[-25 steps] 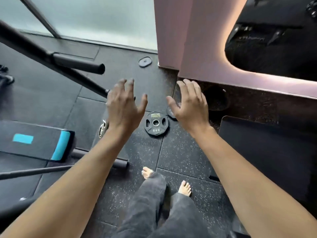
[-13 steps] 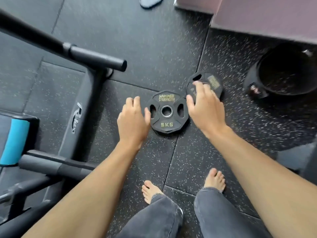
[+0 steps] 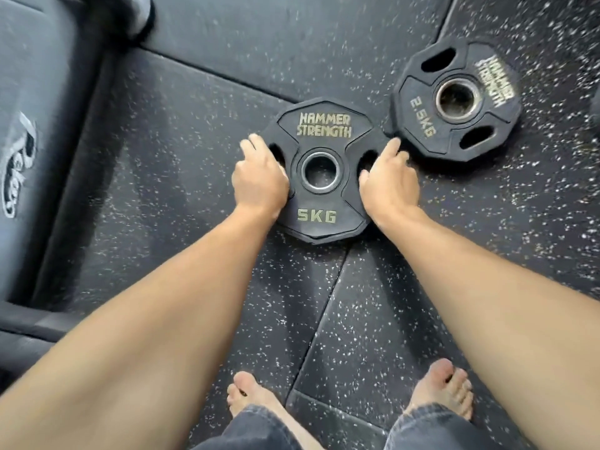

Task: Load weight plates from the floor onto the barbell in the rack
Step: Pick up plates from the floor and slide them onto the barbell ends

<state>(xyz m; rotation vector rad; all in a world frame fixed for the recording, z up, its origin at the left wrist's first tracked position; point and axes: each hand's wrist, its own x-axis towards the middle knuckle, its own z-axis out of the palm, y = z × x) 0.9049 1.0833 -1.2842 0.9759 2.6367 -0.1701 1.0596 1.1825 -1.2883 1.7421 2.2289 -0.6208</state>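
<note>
Fingers (image 3: 258,146) of both hands curled into 5KG plate (image 3: 319,219) slots, 9 and 3 o'clock. Step: pickup. Next: level lift, feet clear.

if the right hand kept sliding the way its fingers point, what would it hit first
Most likely the 2.5 kg plate: the right hand, on the 5 kg plate, points up and right at its near edge, close ahead.

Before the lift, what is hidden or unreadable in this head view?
- Left hand fingertips: curled into the 5 kg plate slot.
- Right hand grip: its fingers lie over the other slot, hold unclear.
- Barbell: out of frame.
- Dark object beside the 2.5 kg plate: cut off by the right edge.
</note>
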